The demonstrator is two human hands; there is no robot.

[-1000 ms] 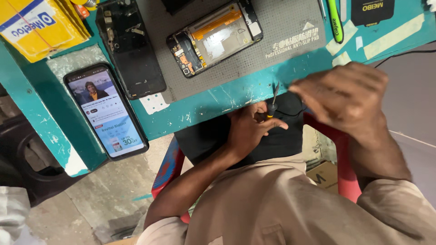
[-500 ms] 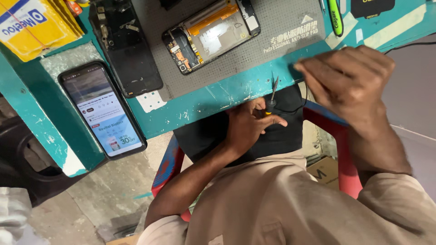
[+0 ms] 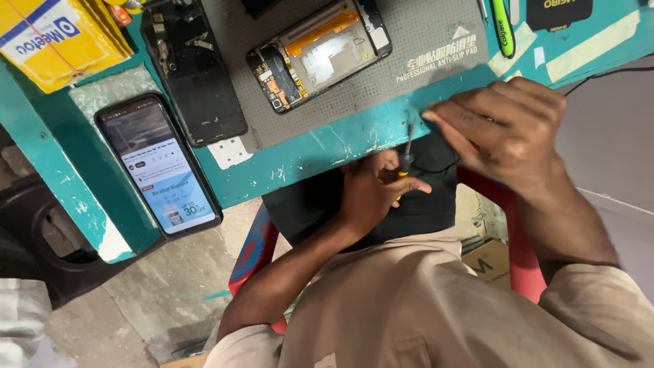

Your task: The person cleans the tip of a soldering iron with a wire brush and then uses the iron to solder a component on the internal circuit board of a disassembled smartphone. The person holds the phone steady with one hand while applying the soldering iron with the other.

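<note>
- The left hand (image 3: 373, 194) is gripping a small screwdriver (image 3: 407, 151) by its dark and yellow handle, fingers curled tight around it, just below the front edge of the teal workbench (image 3: 327, 146)
- The screwdriver's thin shaft is pointing up towards the bench edge, its tip lying close to the fingertips of the other hand
- The right hand (image 3: 507, 126) is hovering at the bench edge, its fingers drawn together in a narrow pinch right by the screwdriver tip; whether it is holding anything between them is too blurred to tell
- An opened phone (image 3: 319, 53), with its orange strip and circuit boards showing, is lying tilted on the grey anti-slip mat (image 3: 422, 34), well above both hands
- A black phone back panel (image 3: 194, 71) is lying left of the mat, half over its edge
- A second phone with a lit screen (image 3: 158, 167) is resting face up on the left part of the bench
- A yellow packet (image 3: 58, 37) is sitting at the far left corner, and a green pen-shaped tool (image 3: 503, 27) is lying near the top right
- A red chair (image 3: 255, 249) is showing under the person's arms
</note>
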